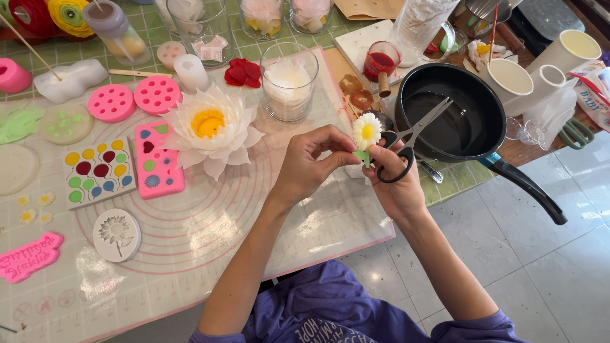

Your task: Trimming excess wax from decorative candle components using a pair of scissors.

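My left hand pinches the green base of a small white daisy with a yellow centre, held up over the table's right edge. My right hand touches the same daisy from the right and has black-handled scissors hooked on its fingers, blades open and pointing up-right over a black pan. A large white wax flower with a yellow centre lies on the translucent mat just left of my hands.
Pink silicone moulds, round pink moulds, a coloured mould sheet and small daisies lie at left. Glass cups, red petals, a red-liquid glass and white cups stand behind. Tiled floor at right.
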